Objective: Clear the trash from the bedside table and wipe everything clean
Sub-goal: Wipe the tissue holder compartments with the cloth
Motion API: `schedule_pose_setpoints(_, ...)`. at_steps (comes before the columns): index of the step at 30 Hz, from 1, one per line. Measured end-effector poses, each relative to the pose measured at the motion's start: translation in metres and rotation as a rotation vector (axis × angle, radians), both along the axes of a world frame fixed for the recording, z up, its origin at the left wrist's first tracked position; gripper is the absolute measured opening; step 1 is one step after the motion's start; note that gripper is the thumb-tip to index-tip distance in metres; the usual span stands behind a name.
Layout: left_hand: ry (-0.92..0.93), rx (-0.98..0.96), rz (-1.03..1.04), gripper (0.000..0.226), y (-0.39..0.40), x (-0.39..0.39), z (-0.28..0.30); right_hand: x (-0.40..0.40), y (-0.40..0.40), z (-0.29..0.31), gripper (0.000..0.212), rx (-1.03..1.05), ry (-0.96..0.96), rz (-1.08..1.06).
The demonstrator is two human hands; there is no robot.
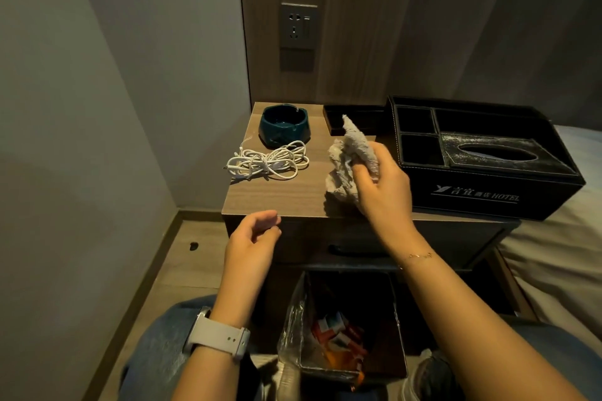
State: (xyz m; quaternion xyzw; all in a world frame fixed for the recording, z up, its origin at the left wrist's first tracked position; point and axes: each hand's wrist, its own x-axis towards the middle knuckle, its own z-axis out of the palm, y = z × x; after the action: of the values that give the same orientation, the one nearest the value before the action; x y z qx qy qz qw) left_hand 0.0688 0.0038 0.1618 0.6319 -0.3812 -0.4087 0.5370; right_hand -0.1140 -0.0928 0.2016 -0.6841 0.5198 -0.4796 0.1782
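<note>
The wooden bedside table carries a dark teal ashtray at its back left and a tangle of white cables just in front of it. My right hand grips a crumpled grey-white cloth above the table's middle. My left hand hovers at the table's front left edge, fingers loosely curled, holding nothing. A black trash bin with a clear liner stands on the floor below, with orange and white wrappers inside.
A black hotel tissue-box organiser takes up the table's right side, with a small black tray behind the cloth. A wall socket sits above. The bed lies to the right, a grey wall on the left.
</note>
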Motion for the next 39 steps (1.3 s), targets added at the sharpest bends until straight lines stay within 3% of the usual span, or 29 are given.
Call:
schedule_pose_setpoints(4,-0.039,-0.043,-0.038,0.025,-0.009,-0.008,0.019,-0.028,0.033,0.01,0.015,0.129,-0.354,0.069)
schedule_pose_setpoints(11,-0.1,-0.09,-0.257,0.031,-0.065,-0.083,0.069,-0.105,0.057,-0.001,0.018,0.238,-0.53,-0.079)
schedule_pose_setpoints(17,-0.191,-0.005,-0.349,0.06,-0.135,-0.146,0.081,-0.157,0.053,-0.013,0.009,0.135,-0.499,-0.276)
schedule_pose_setpoints(25,-0.619,-0.161,-0.326,0.039,-0.146,-0.152,0.069,-0.161,0.024,-0.021,0.012,0.163,-0.334,-0.313)
schedule_pose_setpoints(31,-0.703,-0.185,-0.289,0.034,-0.129,-0.101,0.072,-0.131,0.026,-0.019,0.01,0.185,-0.242,-0.198)
schedule_pose_setpoints(35,-0.708,-0.19,-0.272,0.035,-0.108,-0.068,0.073,-0.11,0.037,-0.017,0.01,0.207,-0.314,-0.069)
schedule_pose_setpoints(39,-0.737,-0.213,-0.261,0.039,-0.097,-0.057,0.074,-0.112,0.053,-0.006,0.006,0.311,-0.566,0.022)
